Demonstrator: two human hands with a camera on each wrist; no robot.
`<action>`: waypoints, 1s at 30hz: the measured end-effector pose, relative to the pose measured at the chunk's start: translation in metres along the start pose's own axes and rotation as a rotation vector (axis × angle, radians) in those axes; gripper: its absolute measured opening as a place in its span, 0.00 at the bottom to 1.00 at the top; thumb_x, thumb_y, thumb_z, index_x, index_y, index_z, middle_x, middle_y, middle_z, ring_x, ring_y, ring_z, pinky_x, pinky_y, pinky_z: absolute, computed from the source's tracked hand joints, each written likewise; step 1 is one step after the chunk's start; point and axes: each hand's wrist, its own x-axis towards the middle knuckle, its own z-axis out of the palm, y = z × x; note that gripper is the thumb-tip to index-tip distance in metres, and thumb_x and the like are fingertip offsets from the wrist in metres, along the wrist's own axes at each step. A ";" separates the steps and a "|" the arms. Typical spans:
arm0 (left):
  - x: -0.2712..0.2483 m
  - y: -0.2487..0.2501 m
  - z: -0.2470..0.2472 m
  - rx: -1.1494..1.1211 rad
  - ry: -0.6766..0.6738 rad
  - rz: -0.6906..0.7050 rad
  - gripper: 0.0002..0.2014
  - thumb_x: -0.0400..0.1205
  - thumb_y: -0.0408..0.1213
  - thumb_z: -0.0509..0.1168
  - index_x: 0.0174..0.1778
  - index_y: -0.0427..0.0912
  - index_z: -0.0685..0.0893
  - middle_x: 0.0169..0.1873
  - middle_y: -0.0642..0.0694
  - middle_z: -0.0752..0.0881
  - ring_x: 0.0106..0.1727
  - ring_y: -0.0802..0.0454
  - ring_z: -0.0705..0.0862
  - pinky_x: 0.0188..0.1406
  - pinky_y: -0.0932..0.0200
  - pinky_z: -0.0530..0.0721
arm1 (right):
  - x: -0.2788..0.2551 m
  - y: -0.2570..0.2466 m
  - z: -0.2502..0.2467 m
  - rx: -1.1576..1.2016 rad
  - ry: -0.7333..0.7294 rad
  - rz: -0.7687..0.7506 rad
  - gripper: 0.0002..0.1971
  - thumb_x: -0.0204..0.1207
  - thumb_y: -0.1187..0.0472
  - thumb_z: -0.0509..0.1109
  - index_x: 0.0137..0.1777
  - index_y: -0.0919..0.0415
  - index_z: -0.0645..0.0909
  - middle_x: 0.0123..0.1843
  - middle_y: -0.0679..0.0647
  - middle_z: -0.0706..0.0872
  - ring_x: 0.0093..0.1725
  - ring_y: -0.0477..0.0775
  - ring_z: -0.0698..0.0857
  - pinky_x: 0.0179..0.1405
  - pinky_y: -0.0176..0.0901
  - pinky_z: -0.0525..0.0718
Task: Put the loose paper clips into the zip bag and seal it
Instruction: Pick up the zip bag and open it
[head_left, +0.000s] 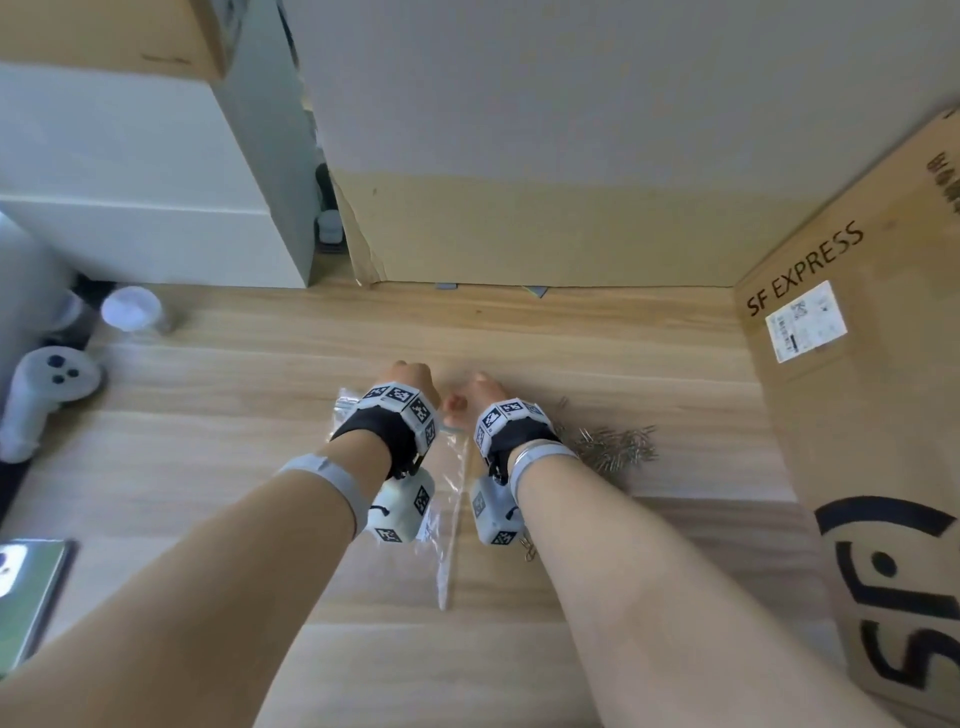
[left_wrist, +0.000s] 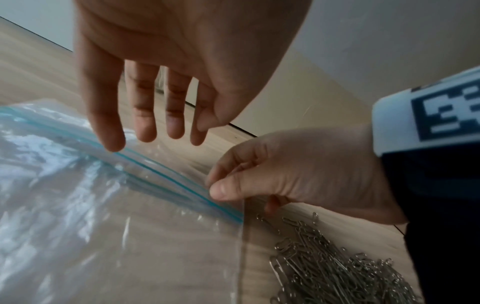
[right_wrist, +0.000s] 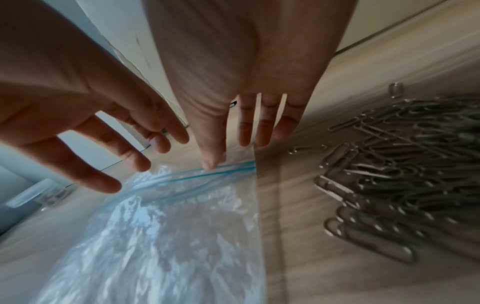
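A clear zip bag (left_wrist: 116, 226) with a blue zip strip (left_wrist: 166, 176) lies flat on the wooden table (head_left: 571, 332). My right hand (left_wrist: 215, 185) pinches the bag's top edge near its right corner between thumb and forefinger; the thumb (right_wrist: 210, 160) sits on the strip. My left hand (left_wrist: 153, 139) hovers just above the strip with straight, spread fingers (right_wrist: 103, 181) and holds nothing. A pile of silver paper clips (right_wrist: 402, 174) lies on the table right of the bag (head_left: 452, 493), beside my right wrist (head_left: 511, 426). In the head view the wrists hide much of the bag.
A large SF EXPRESS cardboard box (head_left: 857, 364) stands at the right. A cardboard sheet (head_left: 545, 234) walls the back and a white box (head_left: 145, 208) stands back left. A white controller (head_left: 47, 389), a small clear tub (head_left: 132, 309) and a phone (head_left: 26, 597) lie at the left.
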 end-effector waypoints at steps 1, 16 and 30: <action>0.000 0.002 -0.001 0.029 -0.012 0.009 0.12 0.80 0.29 0.55 0.55 0.32 0.80 0.59 0.36 0.80 0.60 0.38 0.79 0.63 0.48 0.78 | 0.001 0.002 0.001 0.012 -0.008 0.007 0.05 0.76 0.63 0.62 0.43 0.63 0.80 0.53 0.58 0.76 0.56 0.59 0.80 0.48 0.38 0.69; -0.016 0.014 0.004 -0.106 -0.053 0.091 0.44 0.60 0.46 0.80 0.68 0.60 0.62 0.78 0.37 0.47 0.74 0.25 0.59 0.66 0.27 0.70 | -0.044 0.039 -0.027 0.423 0.205 -0.011 0.01 0.74 0.63 0.68 0.42 0.58 0.80 0.42 0.48 0.84 0.28 0.40 0.81 0.22 0.24 0.76; -0.033 -0.007 0.032 -0.193 0.102 0.435 0.24 0.65 0.42 0.77 0.44 0.44 0.68 0.54 0.44 0.77 0.45 0.50 0.74 0.43 0.61 0.71 | -0.030 0.045 -0.005 0.364 0.110 0.171 0.29 0.68 0.51 0.74 0.66 0.54 0.67 0.54 0.54 0.81 0.44 0.56 0.83 0.41 0.44 0.77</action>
